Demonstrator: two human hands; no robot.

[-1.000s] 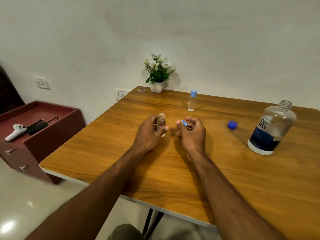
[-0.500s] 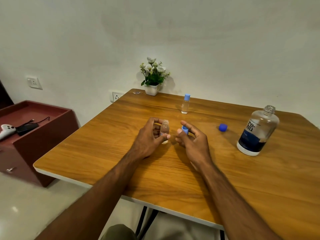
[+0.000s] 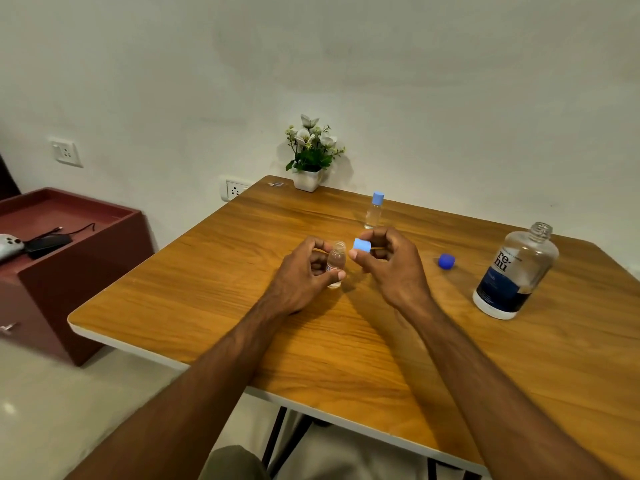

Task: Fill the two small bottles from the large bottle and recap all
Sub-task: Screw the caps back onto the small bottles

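Raised since half a second ago, the right hand (image 3: 391, 268) now carries the light blue cap (image 3: 362, 244) up beside the mouth of the open small bottle (image 3: 336, 263).

Toward the table's (image 3: 214, 299) left side, the left hand (image 3: 304, 275) grips the uncapped small bottle, standing mid-table; fingers hide its lower half and the fill level is hard to read. Just beside it, the right hand pinches the cap between thumb and fingertips. Behind them, near the far edge, the capped small bottle (image 3: 374, 210) stands apart. Bare wood lies between the hands and the near edge. Rightward sit the dark blue cap (image 3: 446, 261) and, toward the right edge, the uncapped large bottle (image 3: 516, 271). The near right corner is cut off.
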